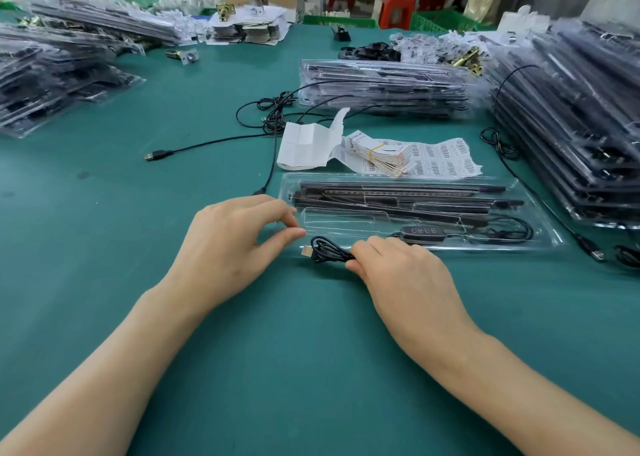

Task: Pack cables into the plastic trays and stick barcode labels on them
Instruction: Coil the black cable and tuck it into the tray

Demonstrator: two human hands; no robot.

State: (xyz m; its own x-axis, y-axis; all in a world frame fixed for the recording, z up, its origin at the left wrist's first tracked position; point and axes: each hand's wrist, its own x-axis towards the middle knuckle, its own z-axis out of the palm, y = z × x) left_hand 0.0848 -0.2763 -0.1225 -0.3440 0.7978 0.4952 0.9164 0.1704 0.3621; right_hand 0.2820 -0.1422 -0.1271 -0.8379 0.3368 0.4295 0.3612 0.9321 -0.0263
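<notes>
Cable: thin black lead, likely light and limp yet springy; gathered into a small coil on the desk, just near of the tray's left end, with the USB plug poking out to the left.
Right hand: clamped on the right side of the coil, fingers curled over it.
Left hand: thumb and forefinger bent toward each other at the tray's left end; pinching the rim or holding nothing, cannot tell.
Tray: clear thin plastic, probably slick and flexible, apt to skid or buckle under a push; dark strips in the far channels, inline controller in the near one, empty pocket at the left.
Best hold: across all the loops at once rather than by the plug, lest the coil spring open.
Barcode labels: flimsy paper sheets just far of the tray.
</notes>
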